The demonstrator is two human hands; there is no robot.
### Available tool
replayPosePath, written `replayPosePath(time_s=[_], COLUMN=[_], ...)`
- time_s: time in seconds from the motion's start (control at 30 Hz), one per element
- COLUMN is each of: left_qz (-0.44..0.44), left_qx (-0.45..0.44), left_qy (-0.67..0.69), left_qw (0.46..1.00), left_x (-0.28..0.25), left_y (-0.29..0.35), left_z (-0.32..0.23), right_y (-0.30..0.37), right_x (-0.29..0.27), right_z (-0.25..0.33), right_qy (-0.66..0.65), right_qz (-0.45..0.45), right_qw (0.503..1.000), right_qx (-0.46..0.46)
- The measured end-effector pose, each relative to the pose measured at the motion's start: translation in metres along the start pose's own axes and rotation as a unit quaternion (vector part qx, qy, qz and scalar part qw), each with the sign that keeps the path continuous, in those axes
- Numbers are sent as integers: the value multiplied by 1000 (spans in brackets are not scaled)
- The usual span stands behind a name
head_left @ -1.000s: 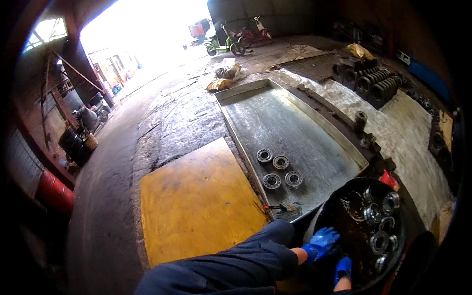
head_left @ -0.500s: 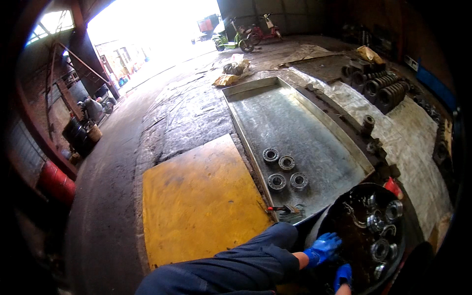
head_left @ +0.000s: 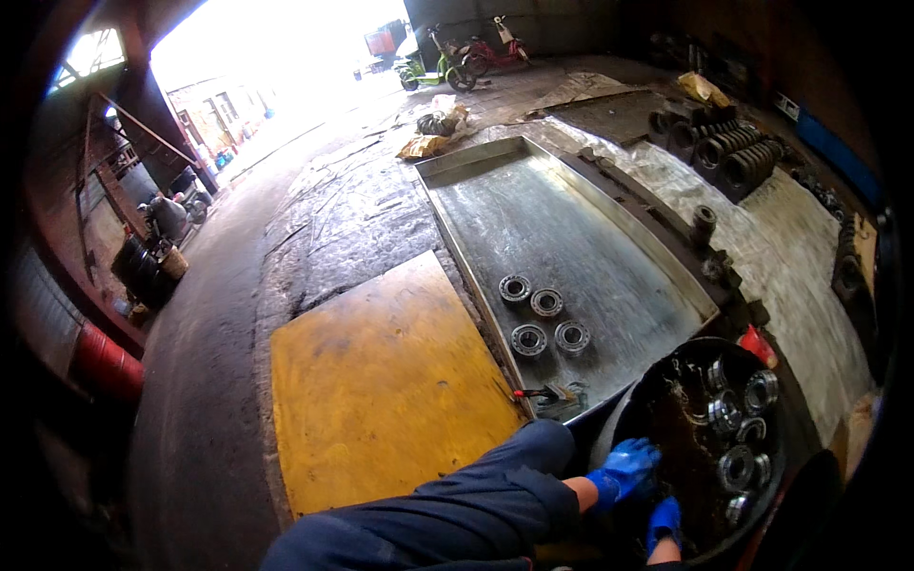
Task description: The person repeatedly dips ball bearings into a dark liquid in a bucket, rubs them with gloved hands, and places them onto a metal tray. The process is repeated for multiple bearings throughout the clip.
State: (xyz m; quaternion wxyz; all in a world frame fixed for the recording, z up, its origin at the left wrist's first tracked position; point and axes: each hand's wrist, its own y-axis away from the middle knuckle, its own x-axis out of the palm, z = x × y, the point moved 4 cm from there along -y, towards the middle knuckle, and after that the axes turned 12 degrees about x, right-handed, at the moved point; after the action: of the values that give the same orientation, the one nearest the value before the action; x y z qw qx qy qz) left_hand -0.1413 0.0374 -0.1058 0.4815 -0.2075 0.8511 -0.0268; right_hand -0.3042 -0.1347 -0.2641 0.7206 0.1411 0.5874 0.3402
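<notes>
Both my hands wear blue gloves and are inside the round dark tub (head_left: 619, 419), at its near left part. My left hand (head_left: 625, 471) has its fingers curled downward; what lies under them is hidden. Just to its right and nearer, my right hand (head_left: 665, 520) looks closed, with its fingertips out of sight. Dark liquid covers the tub's bottom. Along its right side lie several metal ring bearings, among them a thick bearing (head_left: 736, 468) and a shiny bearing (head_left: 761, 390).
A shallow metal tray (head_left: 609, 238) lies ahead, holding several bearings (head_left: 529, 340) and a red-handled brush (head_left: 547, 391). Left of it is a yellow board (head_left: 381, 381). Stacked dark rings (head_left: 752, 169) stand on pale sheeting at right. A red cloth-like object (head_left: 758, 346) sits by the tub's rim.
The view has shifted slightly, so the tray and board sit a little higher and further left. The fingers of my left hand are more curled; my right hand has stayed close beside it.
</notes>
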Motion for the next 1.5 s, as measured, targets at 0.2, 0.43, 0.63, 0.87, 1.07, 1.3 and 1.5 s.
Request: replayPosePath(time_s=[0.2, 0.43, 0.63, 0.87, 1.07, 1.3, 1.5], left_qz=[-117, 5, 82, -90, 48, -31, 78], left_qx=[13, -17, -40, 17, -19, 30, -47], left_qy=[-212, 14, -17, -53, 21, 5, 29], left_qw=[970, 1000, 996, 994, 998, 999, 995], left_x=[43, -1, 9, 38, 11, 3, 19], left_y=[28, -7, -17, 12, -11, -3, -11], left_z=[46, -8, -2, 26, -1, 2, 7], right_y=[25, 19, 19, 24, 0, 15, 15], right_x=[25, 0, -4, 13, 14, 6, 3], right_z=[42, -3, 4, 12, -21, 9, 16], right_qy=[12, 1, -5, -80, 55, 91, 147], right_qz=[25, -8, -15, 15, -45, -12, -5], right_qw=[999, 1000, 1000, 988, 997, 996, 989], right_qx=[-47, -6, -13, -129, 18, -4, -14])
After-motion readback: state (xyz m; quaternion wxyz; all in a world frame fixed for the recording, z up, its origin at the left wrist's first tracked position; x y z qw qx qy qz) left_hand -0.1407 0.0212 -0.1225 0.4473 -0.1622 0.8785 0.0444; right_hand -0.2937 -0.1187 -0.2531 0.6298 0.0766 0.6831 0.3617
